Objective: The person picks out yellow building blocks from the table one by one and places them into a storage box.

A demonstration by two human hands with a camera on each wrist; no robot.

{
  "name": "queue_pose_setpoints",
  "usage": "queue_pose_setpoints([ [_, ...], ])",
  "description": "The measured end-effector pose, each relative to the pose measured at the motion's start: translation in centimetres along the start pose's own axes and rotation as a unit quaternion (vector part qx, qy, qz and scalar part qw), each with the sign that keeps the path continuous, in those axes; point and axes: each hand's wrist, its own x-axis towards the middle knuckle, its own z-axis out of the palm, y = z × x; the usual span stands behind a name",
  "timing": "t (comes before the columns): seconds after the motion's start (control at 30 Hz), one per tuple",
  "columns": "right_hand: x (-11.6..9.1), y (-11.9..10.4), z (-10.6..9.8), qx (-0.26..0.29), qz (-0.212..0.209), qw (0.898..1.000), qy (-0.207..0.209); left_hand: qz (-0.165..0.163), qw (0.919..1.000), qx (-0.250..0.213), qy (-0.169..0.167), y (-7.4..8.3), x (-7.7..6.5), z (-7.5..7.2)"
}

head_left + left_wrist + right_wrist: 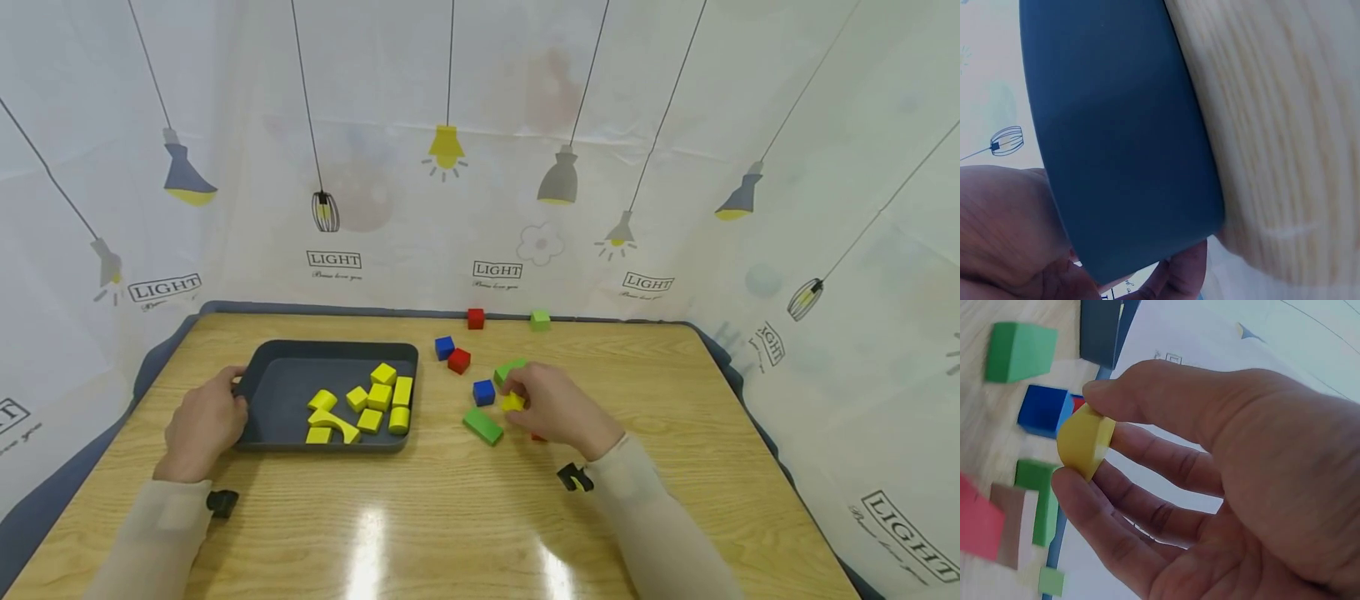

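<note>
My left hand [206, 421] grips the left rim of a dark grey tray [285, 350]; its wall [1122, 137] fills much of the left wrist view. Several yellow blocks [380, 396] lie in the tray's right half, among them an arch-shaped block [334, 423] and a cylinder [399, 420]. Over the loose blocks to the right, my right hand [558, 408] pinches a yellow block [1085, 440] with a curved side between thumb and fingertips. A green block [510, 371], a blue cube [483, 392] and a long green block [482, 426] are close by.
Beyond the right hand's blocks sit a blue cube [445, 347], a red cube [459, 361], another red cube [476, 318] and a light green cube [540, 320] near the table's back edge. A red block [537, 437] is mostly hidden under the right hand. Printed cloth [420, 250] surrounds the table.
</note>
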Motion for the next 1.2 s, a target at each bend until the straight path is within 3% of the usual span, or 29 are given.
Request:
queue_pose_setpoints([
  [0.4, 2.4, -2.3, 0.6, 0.007, -0.007, 1.0, -0.009, -0.004, 1.0, 0.0, -0.004, 0.0, 0.1, -0.1],
  [1.2, 6.4, -7.1, 3.0, 0.007, -0.076, 0.997, -0.004, -0.01, 0.9999, 0.0, -0.007, -0.2, 0.3, 0.1],
])
